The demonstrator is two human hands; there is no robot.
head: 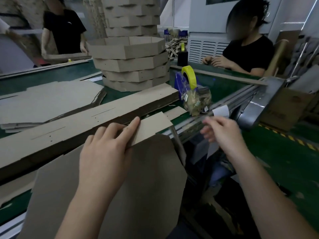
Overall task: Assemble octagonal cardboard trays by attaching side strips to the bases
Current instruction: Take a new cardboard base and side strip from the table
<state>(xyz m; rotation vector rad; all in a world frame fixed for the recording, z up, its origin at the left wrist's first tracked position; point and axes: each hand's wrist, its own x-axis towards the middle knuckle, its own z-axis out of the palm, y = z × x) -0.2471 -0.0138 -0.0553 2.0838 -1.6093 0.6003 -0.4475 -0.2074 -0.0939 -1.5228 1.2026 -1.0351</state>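
Note:
An octagonal cardboard base point(146, 178) lies in front of me, partly over the table's edge. My left hand point(107, 149) rests on it with straight fingers, pressing a side strip's end flap point(151, 126) at the base's far edge. My right hand point(222, 131) hovers to the right, blurred, its fingers loosely curled; whether it pinches a piece of tape I cannot tell. A long pile of flat side strips point(86, 121) runs diagonally behind my left hand.
A stack of finished octagonal trays point(131, 66) stands on the green table point(224, 85). A blue dispenser with yellow tape point(189, 76) sits right of it, with flat bases point(48, 99) at the left. Two people work across the table.

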